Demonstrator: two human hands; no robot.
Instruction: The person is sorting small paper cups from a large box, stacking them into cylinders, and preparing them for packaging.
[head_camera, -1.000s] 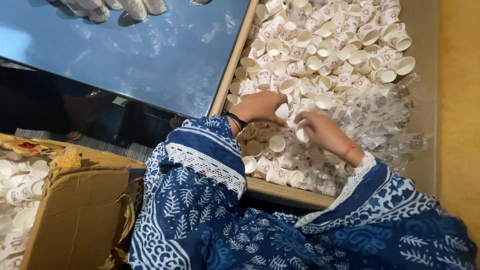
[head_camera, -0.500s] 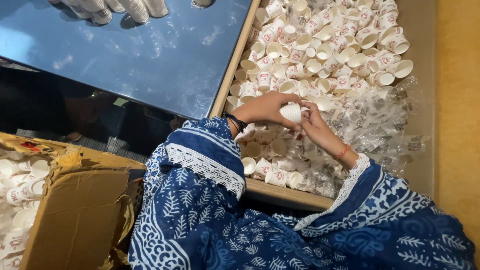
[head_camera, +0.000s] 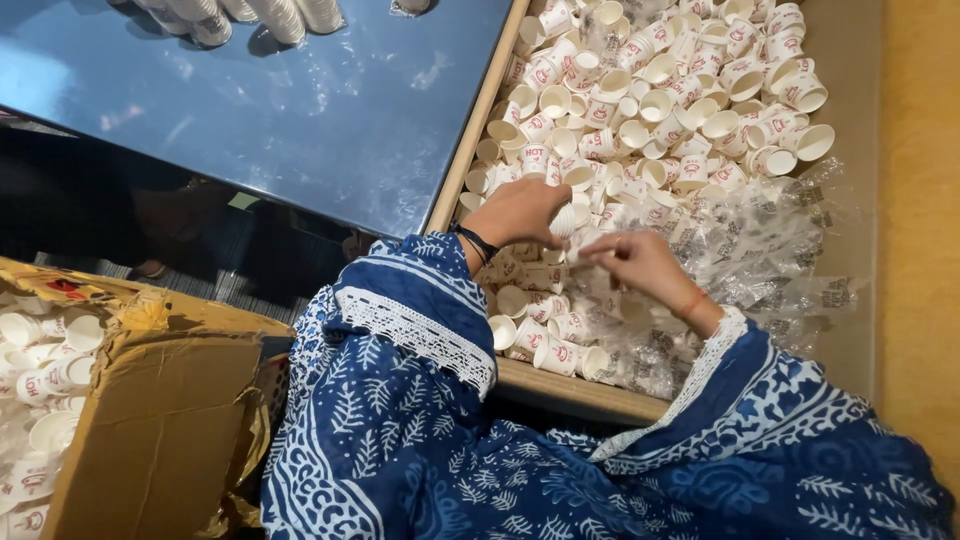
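Left grip (head_camera: 520, 212) closed on a small stack of white paper cups (head_camera: 563, 220), held sideways just above the loose cup pile (head_camera: 640, 110) in the wood-rimmed tray (head_camera: 470, 150); black band on that wrist. Right grip (head_camera: 640, 262) just beside the stack, fingertips pinched at its end, clear plastic sleeves (head_camera: 770, 250) heaped to its right. Blue reflective bench (head_camera: 300, 110) left of the tray with more cup stacks (head_camera: 250, 15) at its far edge, torn cardboard box (head_camera: 150, 420) of cups at lower left.

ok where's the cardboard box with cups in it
In the head view the cardboard box sits at the lower left, beside the person's left sleeve, below the blue metal sheet.
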